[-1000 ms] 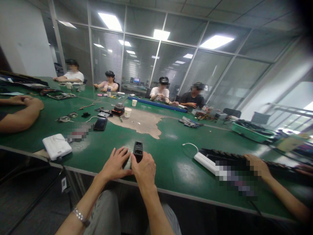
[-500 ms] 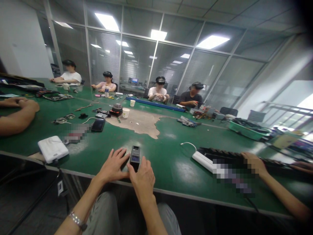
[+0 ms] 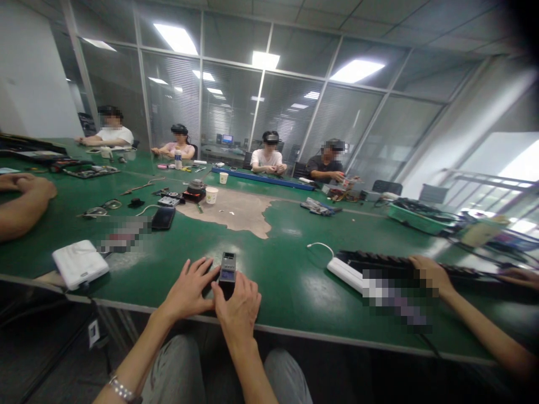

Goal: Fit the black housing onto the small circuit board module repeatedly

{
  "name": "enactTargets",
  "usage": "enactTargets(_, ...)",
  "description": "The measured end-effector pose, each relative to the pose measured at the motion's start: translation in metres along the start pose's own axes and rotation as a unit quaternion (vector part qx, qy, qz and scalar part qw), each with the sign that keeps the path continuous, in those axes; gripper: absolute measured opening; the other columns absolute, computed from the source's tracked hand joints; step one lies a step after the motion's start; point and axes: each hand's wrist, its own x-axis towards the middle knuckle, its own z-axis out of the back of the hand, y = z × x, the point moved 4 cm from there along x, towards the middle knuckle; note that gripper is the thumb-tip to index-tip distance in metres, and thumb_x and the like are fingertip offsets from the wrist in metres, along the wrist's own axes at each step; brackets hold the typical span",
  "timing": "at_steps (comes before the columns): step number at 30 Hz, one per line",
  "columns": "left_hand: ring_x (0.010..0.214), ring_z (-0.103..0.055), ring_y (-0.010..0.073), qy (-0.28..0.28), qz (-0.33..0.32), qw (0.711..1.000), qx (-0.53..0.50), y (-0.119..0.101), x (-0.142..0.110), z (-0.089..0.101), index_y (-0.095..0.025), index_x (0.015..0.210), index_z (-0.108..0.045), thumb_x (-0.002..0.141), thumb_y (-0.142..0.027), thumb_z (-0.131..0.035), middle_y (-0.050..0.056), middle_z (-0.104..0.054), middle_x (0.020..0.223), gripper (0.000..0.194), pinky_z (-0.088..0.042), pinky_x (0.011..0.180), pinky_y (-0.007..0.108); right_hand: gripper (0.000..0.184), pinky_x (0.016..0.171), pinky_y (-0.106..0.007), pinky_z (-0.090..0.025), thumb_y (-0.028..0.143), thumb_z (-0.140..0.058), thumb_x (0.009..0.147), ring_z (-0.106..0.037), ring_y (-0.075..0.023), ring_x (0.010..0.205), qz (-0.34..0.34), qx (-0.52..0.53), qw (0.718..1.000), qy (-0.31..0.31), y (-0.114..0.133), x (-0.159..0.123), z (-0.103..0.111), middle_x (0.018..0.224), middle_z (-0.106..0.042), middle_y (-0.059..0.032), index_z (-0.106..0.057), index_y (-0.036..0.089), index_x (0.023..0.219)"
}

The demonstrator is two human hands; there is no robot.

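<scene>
A small dark grey box-shaped device (image 3: pixel 228 270) with a little screen is on the green table (image 3: pixel 290 292) in front of me, near the table's edge. My right hand (image 3: pixel 240 300) holds the near end of it, thumb on the left and fingers along the right side. Spread out flat, my left hand (image 3: pixel 190 289) rests on the tabletop with its fingertips beside the device's left side. Whether those fingertips touch it I cannot tell. The lower part of the device is hidden behind my right thumb.
Left of me lie a white box (image 3: pixel 80 264) and a black phone (image 3: pixel 163 218). Paper cups (image 3: pixel 211 195) stand farther back. At right, a co-worker's hand (image 3: pixel 432 275) touches a black keyboard-like object beside a white power strip (image 3: pixel 346 274). Several people sit across the table.
The whole view has shifted slightly, with things appearing a little farther left. Both hands and the device keep nearly the same arrangement.
</scene>
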Motion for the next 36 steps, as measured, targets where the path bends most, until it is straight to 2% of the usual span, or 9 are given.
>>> enactTargets(4,0.145,-0.026,0.0326,-0.001,0.001,1.000,-0.003,0.001,0.001,-0.002,-0.031,0.149,-0.037,0.075,-0.047,-0.064,0.008,-0.034,0.157,0.081,-0.013,0.118,0.060,0.041,0.089,-0.039,-0.040,0.045,-0.061,0.087,-0.056,-0.0297,0.108,0.000,0.021,1.000,-0.007,0.001,0.001,0.001,0.115,-0.066,-0.0156,-0.063,0.015,0.116)
enactTargets(11,0.146,-0.025,0.0332,0.000,-0.004,1.000,-0.004,0.002,0.000,-0.001,-0.028,0.149,-0.037,0.076,-0.058,-0.063,0.010,-0.034,0.157,0.083,-0.013,0.118,0.060,0.041,0.092,-0.038,-0.039,0.044,-0.060,0.088,-0.056,-0.0279,0.107,0.007,0.078,0.997,-0.020,0.005,0.011,0.008,0.114,-0.066,-0.0150,-0.063,0.015,0.116)
enactTargets(16,0.145,-0.026,0.0347,-0.005,-0.008,1.000,-0.012,0.000,0.000,0.000,-0.033,0.146,-0.042,0.077,-0.068,-0.061,0.008,-0.035,0.156,0.080,-0.014,0.117,0.062,0.044,0.095,-0.041,-0.039,0.046,-0.060,0.088,-0.056,-0.0288,0.108,0.020,0.097,0.994,-0.048,0.008,0.022,0.021,0.115,-0.065,-0.0169,-0.062,0.012,0.117)
enactTargets(22,0.146,-0.024,0.0354,-0.001,-0.008,1.000,-0.013,0.002,0.002,-0.002,-0.034,0.148,-0.037,0.073,-0.080,-0.056,0.008,-0.034,0.157,0.090,-0.014,0.117,0.062,0.047,0.097,-0.041,-0.038,0.048,-0.059,0.089,-0.054,-0.0282,0.113,0.035,0.121,0.988,-0.090,0.008,0.029,0.041,0.119,-0.064,-0.0164,-0.061,0.013,0.120)
enactTargets(27,0.146,-0.024,0.0349,0.000,-0.007,1.000,-0.006,0.003,0.002,-0.003,-0.031,0.149,-0.037,0.072,-0.084,-0.052,0.010,-0.033,0.158,0.095,-0.013,0.117,0.061,0.051,0.096,-0.041,-0.039,0.052,-0.058,0.089,-0.054,-0.0287,0.111,0.027,0.103,0.989,-0.100,-0.011,0.028,0.045,0.119,-0.064,-0.0167,-0.061,0.012,0.120)
enactTargets(32,0.145,-0.025,0.0357,0.000,-0.011,1.000,-0.005,0.003,0.002,-0.002,-0.031,0.148,-0.038,0.072,-0.085,-0.051,0.011,-0.033,0.157,0.094,-0.013,0.116,0.063,0.053,0.093,-0.042,-0.040,0.054,-0.057,0.088,-0.056,-0.0299,0.109,0.016,0.068,0.993,-0.095,-0.043,0.020,0.035,0.115,-0.066,-0.0175,-0.063,0.011,0.119)
enactTargets(36,0.146,-0.024,0.0355,0.002,-0.008,1.000,0.000,0.003,0.002,-0.003,-0.030,0.148,-0.038,0.072,-0.085,-0.050,0.011,-0.032,0.158,0.095,-0.013,0.117,0.062,0.053,0.097,-0.043,-0.039,0.052,-0.058,0.087,-0.053,-0.0314,0.116,0.000,0.034,0.996,-0.081,-0.059,0.012,0.025,0.119,-0.065,-0.0181,-0.064,0.009,0.119)
